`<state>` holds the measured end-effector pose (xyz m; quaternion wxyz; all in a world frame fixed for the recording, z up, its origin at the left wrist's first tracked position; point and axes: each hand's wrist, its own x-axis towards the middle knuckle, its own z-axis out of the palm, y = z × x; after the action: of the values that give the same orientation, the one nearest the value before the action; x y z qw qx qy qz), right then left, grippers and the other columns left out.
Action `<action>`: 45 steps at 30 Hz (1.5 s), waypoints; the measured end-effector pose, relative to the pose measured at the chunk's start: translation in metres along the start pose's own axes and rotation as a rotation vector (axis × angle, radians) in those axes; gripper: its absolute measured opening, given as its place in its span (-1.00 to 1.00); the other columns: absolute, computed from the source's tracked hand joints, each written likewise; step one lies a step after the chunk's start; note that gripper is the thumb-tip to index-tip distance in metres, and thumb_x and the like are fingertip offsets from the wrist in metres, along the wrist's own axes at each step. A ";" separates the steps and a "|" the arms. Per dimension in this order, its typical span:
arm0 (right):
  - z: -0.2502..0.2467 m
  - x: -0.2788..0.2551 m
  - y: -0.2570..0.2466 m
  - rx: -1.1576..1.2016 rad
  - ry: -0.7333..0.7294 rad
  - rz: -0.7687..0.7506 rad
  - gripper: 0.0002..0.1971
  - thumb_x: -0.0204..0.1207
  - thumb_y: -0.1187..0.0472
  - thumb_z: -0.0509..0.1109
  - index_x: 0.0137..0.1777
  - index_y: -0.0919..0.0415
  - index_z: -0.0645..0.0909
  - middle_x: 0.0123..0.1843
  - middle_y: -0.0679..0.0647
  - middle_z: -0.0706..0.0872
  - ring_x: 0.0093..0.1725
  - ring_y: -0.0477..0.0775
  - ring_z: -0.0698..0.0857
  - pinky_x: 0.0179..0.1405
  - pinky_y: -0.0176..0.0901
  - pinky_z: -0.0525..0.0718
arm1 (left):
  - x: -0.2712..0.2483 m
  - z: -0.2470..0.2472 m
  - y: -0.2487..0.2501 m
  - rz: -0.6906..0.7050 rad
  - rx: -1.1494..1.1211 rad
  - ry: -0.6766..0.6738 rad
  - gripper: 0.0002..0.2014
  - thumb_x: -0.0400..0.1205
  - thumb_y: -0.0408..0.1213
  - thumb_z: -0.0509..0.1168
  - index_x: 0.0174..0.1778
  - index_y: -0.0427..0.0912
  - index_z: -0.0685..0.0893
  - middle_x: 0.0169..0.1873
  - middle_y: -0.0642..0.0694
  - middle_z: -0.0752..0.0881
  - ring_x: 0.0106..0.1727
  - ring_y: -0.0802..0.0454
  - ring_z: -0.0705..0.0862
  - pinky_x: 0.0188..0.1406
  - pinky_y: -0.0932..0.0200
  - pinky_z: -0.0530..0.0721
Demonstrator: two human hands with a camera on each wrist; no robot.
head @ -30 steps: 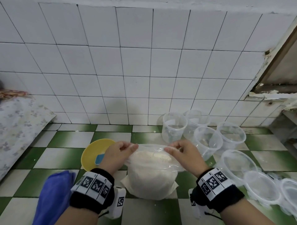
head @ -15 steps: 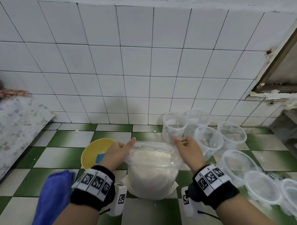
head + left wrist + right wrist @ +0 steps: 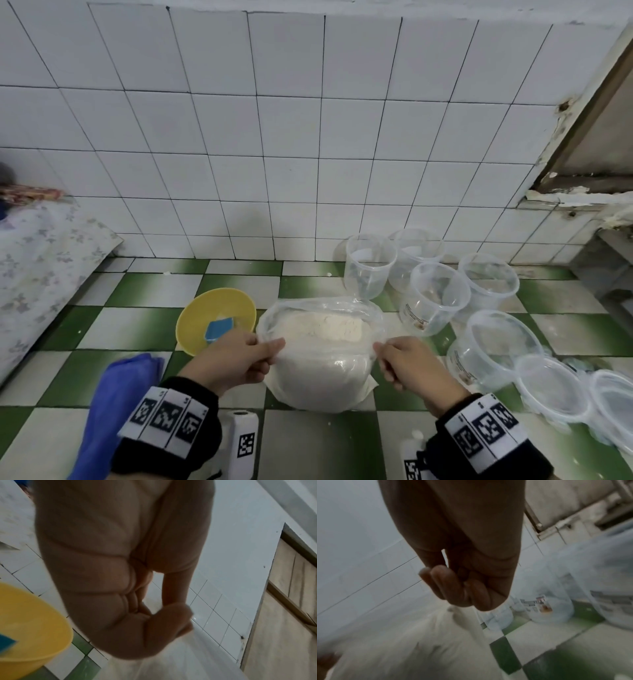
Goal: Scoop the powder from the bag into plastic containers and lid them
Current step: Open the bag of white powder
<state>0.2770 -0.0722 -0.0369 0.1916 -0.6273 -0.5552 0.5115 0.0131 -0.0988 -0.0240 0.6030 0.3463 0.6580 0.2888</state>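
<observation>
Right now my left hand (image 3: 236, 359) pinches the left side of the bag's (image 3: 322, 370) open rim between thumb and curled fingers, and my right hand (image 3: 409, 365) pinches the right side the same way, so the mouth is stretched wide between them. From the left wrist view I see the thumb (image 3: 169, 616) pressed onto the thin plastic film. From the right wrist view the fingers (image 3: 453, 586) are curled tight, though the blur hides the film itself. The bag stands upright on the green and white tiled floor (image 3: 144, 325), just in front of me, and the white powder (image 3: 325, 327) fills most of it. Just left of the bag sits a yellow bowl (image 3: 205, 311) with a blue scoop (image 3: 219, 329) inside. To the right, clear plastic containers (image 3: 438, 298) stand in a cluster near the wall (image 3: 274, 137), and two more lie towards the right edge of the floor, beside the lids (image 3: 548, 387). A blue cloth (image 3: 120, 394) lies by my left wrist.
</observation>
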 end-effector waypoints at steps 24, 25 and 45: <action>0.043 0.031 0.055 0.124 -0.073 -0.054 -0.19 0.00 0.10 0.75 0.26 -0.26 0.47 0.14 -0.20 0.65 0.16 -0.07 0.62 -0.01 0.01 0.79 | 0.051 0.035 -0.071 0.252 0.383 0.138 -0.04 0.02 -0.17 0.74 0.32 0.10 0.41 0.09 0.26 0.61 0.14 0.18 0.59 -0.16 0.50 0.49; 0.042 0.034 0.053 0.114 -0.060 -0.060 -0.22 0.00 0.13 0.75 0.20 -0.27 0.48 0.12 -0.20 0.66 0.14 -0.09 0.62 -0.02 0.01 0.79 | 0.053 0.035 -0.069 0.261 0.375 0.135 -0.03 0.03 -0.18 0.74 0.33 0.11 0.41 0.10 0.26 0.62 0.15 0.17 0.60 -0.13 0.46 0.51; 0.027 0.055 0.039 -0.031 -0.069 -0.118 -0.12 0.15 0.07 0.67 0.46 -0.25 0.33 0.17 -0.21 0.62 0.03 -0.02 0.71 -0.11 -0.06 0.79 | 0.058 0.035 -0.038 0.188 0.379 0.180 0.02 0.14 -0.18 0.72 0.50 -0.02 0.34 0.33 0.08 0.57 0.39 -0.01 0.53 0.42 -0.08 0.53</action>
<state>0.2659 -0.0444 -0.1032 0.1924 -0.5783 -0.6054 0.5119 0.0416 -0.0757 -0.0921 0.4365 0.4861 0.7164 0.2448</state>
